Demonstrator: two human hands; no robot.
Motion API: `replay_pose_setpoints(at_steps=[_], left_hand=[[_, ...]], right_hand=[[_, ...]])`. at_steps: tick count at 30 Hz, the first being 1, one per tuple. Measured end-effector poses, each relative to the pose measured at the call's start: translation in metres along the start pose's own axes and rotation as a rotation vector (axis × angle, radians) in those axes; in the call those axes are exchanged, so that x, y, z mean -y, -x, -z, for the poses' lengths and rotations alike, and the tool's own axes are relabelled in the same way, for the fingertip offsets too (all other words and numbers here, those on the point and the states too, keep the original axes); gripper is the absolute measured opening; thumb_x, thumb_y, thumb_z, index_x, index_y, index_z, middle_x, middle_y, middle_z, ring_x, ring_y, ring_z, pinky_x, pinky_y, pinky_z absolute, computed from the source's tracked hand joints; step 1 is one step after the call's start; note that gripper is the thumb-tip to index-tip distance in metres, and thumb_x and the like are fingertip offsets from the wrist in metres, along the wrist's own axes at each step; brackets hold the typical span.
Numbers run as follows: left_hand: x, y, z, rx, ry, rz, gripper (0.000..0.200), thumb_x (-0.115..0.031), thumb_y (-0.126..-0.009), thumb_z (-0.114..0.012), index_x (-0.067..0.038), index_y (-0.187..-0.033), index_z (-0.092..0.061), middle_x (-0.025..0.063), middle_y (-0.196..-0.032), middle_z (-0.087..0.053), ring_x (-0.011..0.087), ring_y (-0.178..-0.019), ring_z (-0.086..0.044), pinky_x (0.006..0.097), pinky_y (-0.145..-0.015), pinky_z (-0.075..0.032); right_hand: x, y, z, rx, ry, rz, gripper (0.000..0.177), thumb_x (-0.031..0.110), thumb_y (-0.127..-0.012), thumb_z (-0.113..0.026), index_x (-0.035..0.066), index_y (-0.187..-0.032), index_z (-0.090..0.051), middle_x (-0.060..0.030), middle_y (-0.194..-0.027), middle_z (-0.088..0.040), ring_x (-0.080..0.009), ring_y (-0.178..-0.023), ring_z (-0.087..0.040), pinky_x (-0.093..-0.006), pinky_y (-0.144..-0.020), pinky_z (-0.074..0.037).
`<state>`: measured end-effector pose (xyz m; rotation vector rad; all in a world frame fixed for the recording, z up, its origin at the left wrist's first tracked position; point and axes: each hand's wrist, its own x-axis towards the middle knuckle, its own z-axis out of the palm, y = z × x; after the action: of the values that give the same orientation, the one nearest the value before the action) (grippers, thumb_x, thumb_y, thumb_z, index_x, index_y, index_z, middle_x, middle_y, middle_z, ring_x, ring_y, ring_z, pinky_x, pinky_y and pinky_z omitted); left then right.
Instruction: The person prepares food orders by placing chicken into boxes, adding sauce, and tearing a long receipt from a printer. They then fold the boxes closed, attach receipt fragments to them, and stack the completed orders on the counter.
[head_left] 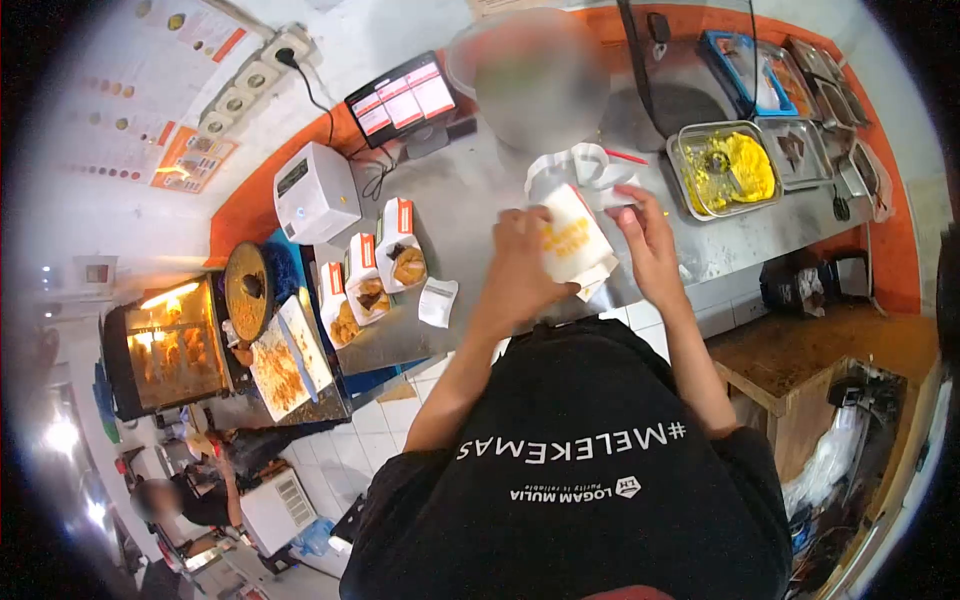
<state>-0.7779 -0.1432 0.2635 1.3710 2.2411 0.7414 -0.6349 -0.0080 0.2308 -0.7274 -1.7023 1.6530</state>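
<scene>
My left hand [522,258] is wrapped over the left side of a white paper packet [578,240] with yellow print and a red edge. The packet stands tilted over the front of the steel counter, and what is inside it is hidden. Just to its right, my right hand [652,245] is raised with fingers apart, fingertips close to the packet's upper right edge. Behind the packet lies crumpled white paper [570,162], with a thin red stick [626,157] beside it.
Left on the steel counter [470,200] stand several paper boxes [408,255] of fried food, a small white paper [437,302], a white printer [316,193] and a tablet [403,100]. Right, a glass tray [728,168] holds yellow food. Another person [200,500] is at lower left.
</scene>
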Motion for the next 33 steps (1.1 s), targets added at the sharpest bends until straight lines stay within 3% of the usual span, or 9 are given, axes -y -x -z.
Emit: replay_pose_setpoints(at_steps=[4,8,13,16,18,22,25,27,33], left_hand=[[0.066,0.003,-0.107,0.061,-0.050,-0.009,0.089,-0.029,-0.055,-0.089,-0.006,-0.130,-0.045,0.0240,-0.141,-0.033,0.0427,-0.133,-0.033,0.0483,-0.109,-0.035],[0.075,0.019,-0.075,-0.132,-0.202,-0.282,0.076,-0.036,-0.069,-0.081,-0.005,-0.129,-0.047,0.0241,-0.137,-0.040,0.0407,-0.130,-0.040,0.0460,-0.109,-0.035],[0.188,0.076,-0.020,-0.586,-0.029,0.483,0.032,-0.019,-0.086,-0.068,0.002,-0.108,-0.058,0.0189,-0.103,-0.060,0.0337,-0.098,-0.059,0.0409,-0.086,-0.046],[0.256,0.107,0.023,-0.714,-0.132,0.543,0.026,-0.020,-0.088,-0.066,0.002,-0.100,-0.062,0.0183,-0.086,-0.065,0.0354,-0.081,-0.064,0.0430,-0.074,-0.049],[0.289,0.093,0.044,-0.680,-0.207,0.495,0.028,-0.024,-0.089,-0.064,0.002,-0.098,-0.063,0.0189,-0.084,-0.066,0.0364,-0.080,-0.065,0.0442,-0.072,-0.050],[0.326,0.026,0.072,-0.359,-0.524,0.668,0.039,-0.037,-0.089,-0.060,0.000,-0.089,-0.069,0.0203,-0.083,-0.068,0.0375,-0.080,-0.066,0.0448,-0.068,-0.052],[0.331,-0.009,0.075,-0.109,-0.573,0.606,0.038,-0.036,-0.088,-0.057,-0.002,-0.084,-0.071,0.0217,-0.085,-0.069,0.0359,-0.080,-0.068,0.0428,-0.067,-0.054],[0.353,-0.020,0.069,0.004,-0.584,0.623,0.035,-0.033,-0.087,-0.056,-0.002,-0.081,-0.071,0.0214,-0.084,-0.069,0.0354,-0.080,-0.068,0.0420,-0.067,-0.054],[0.389,-0.034,0.052,-0.072,-0.551,0.278,0.023,-0.016,-0.084,-0.055,0.001,-0.084,-0.070,0.0226,-0.085,-0.068,0.0382,-0.079,-0.067,0.0454,-0.070,-0.054]], right_hand=[[-0.064,0.013,0.003,0.210,0.516,-0.030,0.040,0.027,-0.094,-0.058,-0.003,-0.121,-0.056,-0.0226,-0.112,-0.061,-0.0353,-0.101,-0.062,-0.0423,-0.091,-0.047],[-0.067,0.020,-0.004,0.201,0.783,0.134,0.036,0.015,-0.090,-0.059,-0.002,-0.122,-0.054,-0.0243,-0.107,-0.060,-0.0423,-0.100,-0.058,-0.0483,-0.087,-0.047],[-0.023,0.006,-0.029,0.093,0.647,0.186,0.028,0.015,-0.090,-0.060,-0.002,-0.113,-0.058,-0.0205,-0.097,-0.061,-0.0357,-0.090,-0.061,-0.0432,-0.080,-0.048],[0.005,-0.006,-0.093,0.406,0.213,-0.079,0.021,0.015,-0.091,-0.060,-0.001,-0.105,-0.061,-0.0172,-0.086,-0.064,-0.0320,-0.079,-0.063,-0.0409,-0.074,-0.050],[0.005,-0.031,-0.151,0.665,0.166,-0.272,0.023,0.019,-0.090,-0.061,-0.001,-0.099,-0.064,-0.0162,-0.080,-0.066,-0.0314,-0.074,-0.064,-0.0400,-0.072,-0.051],[-0.103,-0.090,-0.283,0.828,0.570,0.015,0.040,0.036,-0.087,-0.061,-0.002,-0.098,-0.065,-0.0231,-0.095,-0.068,-0.0353,-0.085,-0.068,-0.0416,-0.079,-0.053],[-0.154,-0.121,-0.344,0.831,0.819,-0.059,0.045,0.041,-0.087,-0.061,-0.002,-0.100,-0.065,-0.0212,-0.096,-0.069,-0.0356,-0.088,-0.069,-0.0419,-0.078,-0.055],[-0.153,-0.129,-0.361,0.710,0.678,-0.632,0.052,0.046,-0.087,-0.060,-0.004,-0.103,-0.064,-0.0208,-0.094,-0.070,-0.0347,-0.091,-0.069,-0.0407,-0.075,-0.057],[-0.176,-0.134,-0.359,0.556,0.931,-0.478,0.056,0.043,-0.089,-0.057,-0.007,-0.114,-0.054,-0.0220,-0.095,-0.069,-0.0369,-0.086,-0.069,-0.0423,-0.074,-0.057]])
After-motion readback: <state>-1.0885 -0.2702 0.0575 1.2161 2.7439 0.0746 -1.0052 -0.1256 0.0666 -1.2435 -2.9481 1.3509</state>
